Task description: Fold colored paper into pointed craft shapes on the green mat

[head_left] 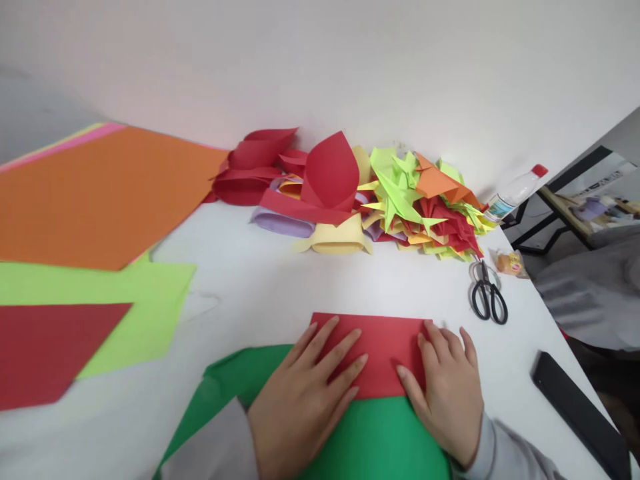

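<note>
A red paper rectangle (pixel 387 360), with straight edges and perhaps folded, lies in front of me. Its near part rests over a green sheet or cloth (pixel 375 440). My left hand (pixel 310 387) lies across its left side, fingers spread and pressing on the paper. At the right edge, my right hand (pixel 445 387) touches the paper with fingers apart, the thumb resting on its face. Neither hand grips anything. Whether the red paper has more than one layer I cannot tell.
Orange sheets (pixel 100 200), lime sheets (pixel 150 320) and a red sheet (pixel 55 347) lie left. Rolled paper pieces (pixel 330 173) and folded shapes (pixel 400 193) line the wall. Scissors (pixel 487 293), a bottle (pixel 515 193), a wrapped snack (pixel 510 263) and a black case (pixel 575 407) are right.
</note>
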The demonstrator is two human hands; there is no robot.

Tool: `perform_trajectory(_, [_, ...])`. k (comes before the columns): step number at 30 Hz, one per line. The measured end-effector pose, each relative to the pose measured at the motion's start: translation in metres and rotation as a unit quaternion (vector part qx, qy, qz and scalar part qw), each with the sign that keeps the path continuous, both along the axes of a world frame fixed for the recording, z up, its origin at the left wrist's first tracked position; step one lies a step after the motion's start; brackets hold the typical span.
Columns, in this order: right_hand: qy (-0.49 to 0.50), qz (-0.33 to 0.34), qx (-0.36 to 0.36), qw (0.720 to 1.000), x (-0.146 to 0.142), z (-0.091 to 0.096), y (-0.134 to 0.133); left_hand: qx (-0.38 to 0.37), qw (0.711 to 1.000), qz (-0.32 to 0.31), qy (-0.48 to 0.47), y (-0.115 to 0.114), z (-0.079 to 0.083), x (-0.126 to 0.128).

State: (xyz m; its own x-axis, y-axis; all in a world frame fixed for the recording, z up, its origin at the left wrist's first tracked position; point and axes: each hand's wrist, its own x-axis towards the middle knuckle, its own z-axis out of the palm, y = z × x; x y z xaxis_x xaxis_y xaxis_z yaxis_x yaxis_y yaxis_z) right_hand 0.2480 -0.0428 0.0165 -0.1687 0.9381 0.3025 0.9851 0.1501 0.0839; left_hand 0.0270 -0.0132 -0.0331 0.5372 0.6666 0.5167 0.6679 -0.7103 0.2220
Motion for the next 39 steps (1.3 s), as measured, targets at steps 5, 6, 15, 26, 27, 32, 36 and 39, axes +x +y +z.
perform_trajectory(5, [-0.011, -0.014, -0.021, 1.0, -0.001, -0.002, -0.003, -0.003, 1.0, -0.008, 0.014, 0.0, 0.0, -0.001])
perform_trajectory(6, [-0.015, -0.013, -0.023, 1.0, 0.0, -0.003, -0.004, 0.004, 1.0, -0.009, 0.015, 0.0, 0.0, -0.002])
perform_trajectory(15, [-0.024, -0.007, -0.023, 0.999, 0.003, -0.005, -0.006, 0.04, 0.996, -0.027, 0.071, 0.002, 0.0, -0.007])
perform_trajectory(26, [-0.046, 0.005, 0.002, 0.999, 0.005, -0.012, -0.007, 0.037, 0.998, -0.019, 0.052, 0.0, -0.008, -0.007])
perform_trajectory(27, [-0.05, 0.006, 0.002, 0.999, 0.006, -0.013, -0.007, 0.039, 0.998, -0.018, 0.051, 0.0, -0.008, -0.007])
perform_trajectory(32, [-0.073, 0.031, 0.018, 0.997, 0.008, -0.015, -0.006, 0.026, 0.998, -0.008, 0.065, -0.003, -0.006, -0.006])
perform_trajectory(36, [-0.085, 0.05, 0.048, 0.994, 0.009, -0.017, -0.003, 0.02, 0.998, 0.005, 0.067, -0.004, -0.008, -0.003])
perform_trajectory(39, [-0.094, 0.068, 0.049, 0.992, 0.012, -0.018, -0.002, 0.034, 0.998, 0.019, 0.056, -0.005, -0.01, -0.001])
